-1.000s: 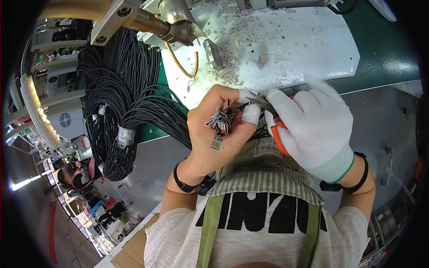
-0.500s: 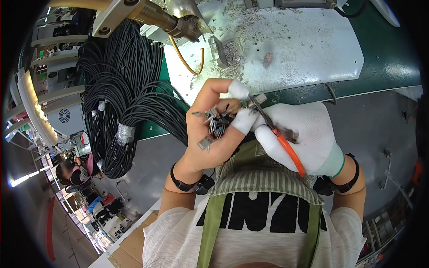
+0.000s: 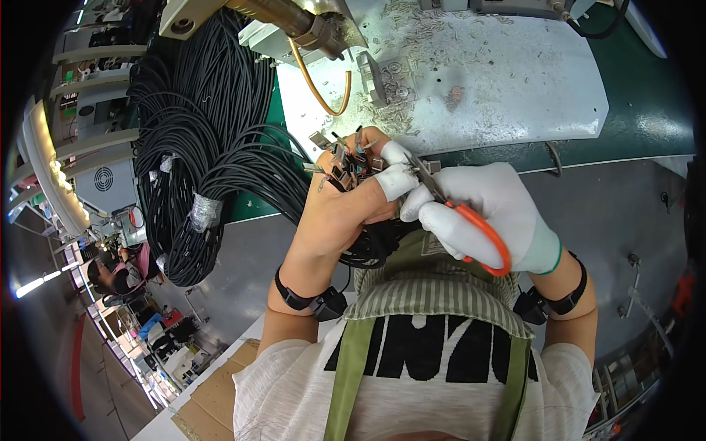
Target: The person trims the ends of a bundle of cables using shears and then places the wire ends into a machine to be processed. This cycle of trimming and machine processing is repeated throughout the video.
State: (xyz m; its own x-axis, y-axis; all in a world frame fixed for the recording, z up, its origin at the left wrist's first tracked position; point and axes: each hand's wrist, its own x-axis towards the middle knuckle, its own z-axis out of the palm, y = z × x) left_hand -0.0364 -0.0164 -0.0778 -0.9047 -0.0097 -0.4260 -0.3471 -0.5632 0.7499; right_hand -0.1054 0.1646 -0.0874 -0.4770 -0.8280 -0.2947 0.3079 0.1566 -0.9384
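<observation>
Head view, read from left to right. At far left, shelving and a second person (image 3: 118,268) appear small and distorted near the rim. Next, bundles of black cable (image 3: 191,169), coiled and bound with pale tape, hang over the left edge of the green bench (image 3: 647,95). Above them, a metal machine arm (image 3: 287,18) with an orange hose (image 3: 323,92) reaches over a white work plate (image 3: 507,81) littered with small metal offcuts. At centre, the bare left hand (image 3: 342,213), its fingertips capped in white, is raised in front of the chest just below the edge of the plate; its grip is clamped on a cluster of wire ends with metal terminals (image 3: 346,162), which fan upward from the fist, while the black cable itself loops down beneath the hand. Immediately to the right, the right hand (image 3: 493,213), in a white glove with a green cuff, has its grip closed about orange-handled snips (image 3: 460,217); the blades point left and meet the cluster at the left hand's capped fingertips. Whether the blades are apart or together cannot be told. Both wrists carry dark bands.
</observation>
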